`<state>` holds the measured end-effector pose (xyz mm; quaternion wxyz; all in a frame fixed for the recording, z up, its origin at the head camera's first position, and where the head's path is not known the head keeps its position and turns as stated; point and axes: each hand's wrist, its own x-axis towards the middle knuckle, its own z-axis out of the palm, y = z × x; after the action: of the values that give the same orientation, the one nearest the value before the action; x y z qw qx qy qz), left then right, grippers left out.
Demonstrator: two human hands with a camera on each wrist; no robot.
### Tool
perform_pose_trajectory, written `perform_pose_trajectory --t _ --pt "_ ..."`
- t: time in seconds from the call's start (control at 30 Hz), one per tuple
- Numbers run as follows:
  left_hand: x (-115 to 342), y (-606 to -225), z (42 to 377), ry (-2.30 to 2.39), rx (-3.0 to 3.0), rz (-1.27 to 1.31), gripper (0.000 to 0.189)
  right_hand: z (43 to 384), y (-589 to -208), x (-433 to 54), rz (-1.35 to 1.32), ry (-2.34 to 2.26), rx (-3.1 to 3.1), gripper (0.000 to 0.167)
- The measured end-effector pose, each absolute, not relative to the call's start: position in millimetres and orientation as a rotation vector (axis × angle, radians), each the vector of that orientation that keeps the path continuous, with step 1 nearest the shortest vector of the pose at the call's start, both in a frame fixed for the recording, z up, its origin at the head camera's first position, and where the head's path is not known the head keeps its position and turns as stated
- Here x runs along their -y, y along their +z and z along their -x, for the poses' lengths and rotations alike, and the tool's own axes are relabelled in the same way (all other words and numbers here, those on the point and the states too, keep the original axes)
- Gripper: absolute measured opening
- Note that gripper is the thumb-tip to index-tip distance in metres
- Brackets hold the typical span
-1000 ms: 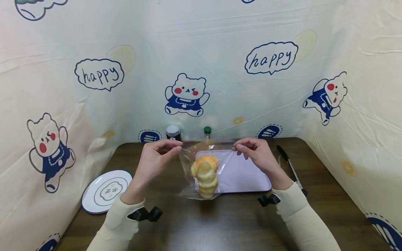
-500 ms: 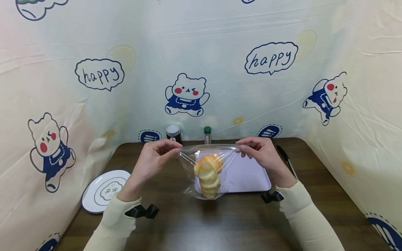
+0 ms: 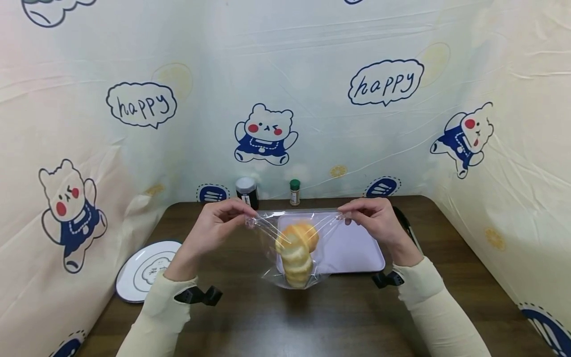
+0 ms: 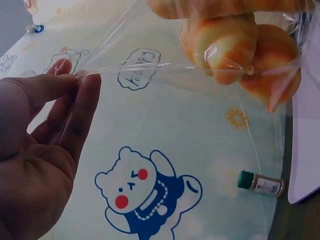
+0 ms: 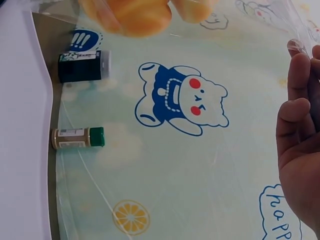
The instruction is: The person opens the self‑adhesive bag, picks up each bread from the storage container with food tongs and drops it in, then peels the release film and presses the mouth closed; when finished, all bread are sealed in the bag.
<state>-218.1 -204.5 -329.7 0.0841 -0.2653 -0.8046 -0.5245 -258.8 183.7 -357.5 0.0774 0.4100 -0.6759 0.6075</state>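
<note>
A clear plastic bag (image 3: 269, 270) hangs above the table between both hands, its top edge stretched sideways. Inside it are golden bread rolls (image 3: 296, 265), a long ridged one in front of rounder ones; the left wrist view shows the rounder rolls (image 4: 220, 47) through the film. My left hand (image 3: 218, 223) pinches one top corner of the bag between thumb and fingers. At the opposite corner my right hand (image 3: 376, 223) pinches the film likewise. Only part of the right hand (image 5: 302, 130) shows in the right wrist view.
Behind the bag lies a pale lilac tray (image 3: 352, 248) on the dark wooden table (image 3: 285, 327). A white plate (image 3: 138, 272) is at left. Black-handled tongs (image 3: 403, 220) lie partly hidden behind the right hand. A dark jar (image 3: 247, 192) and a green-capped bottle (image 3: 295, 192) stand at the back.
The bag's mouth has been pulled wider and tauter, with the right hand shifting slightly right and the left slightly left. The bag and rolls have moved a little right and dipped slightly.
</note>
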Motion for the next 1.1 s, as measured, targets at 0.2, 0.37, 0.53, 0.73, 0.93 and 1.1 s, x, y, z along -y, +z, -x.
perform_pose_trajectory --t 0.2,0.37,0.53,0.73,0.93,1.1 --pt "206.6 -331.1 219.8 -1.601 2.315 0.926 0.016 261.6 -359.1 -184.4 -1.299 1.756 2.027 0.028" --pt "207.6 -331.8 219.2 -1.617 2.282 0.981 0.017 261.4 -358.0 -183.7 -1.272 1.717 2.077 0.026" --pt "206.8 -332.9 216.7 -1.627 2.303 0.919 0.015 260.9 -357.5 -184.4 -1.240 1.744 2.102 0.028" --pt "205.2 -332.5 215.3 -1.607 2.355 0.859 0.020 260.5 -357.6 -185.8 -1.199 1.769 2.113 0.021" --pt "205.5 -332.8 216.0 -1.593 2.347 0.867 0.024 259.4 -355.7 -183.5 -1.063 1.682 2.206 0.012" --pt "205.5 -334.2 217.2 -1.590 2.333 0.870 0.020 257.4 -351.7 -180.5 -1.013 1.623 2.238 0.012"
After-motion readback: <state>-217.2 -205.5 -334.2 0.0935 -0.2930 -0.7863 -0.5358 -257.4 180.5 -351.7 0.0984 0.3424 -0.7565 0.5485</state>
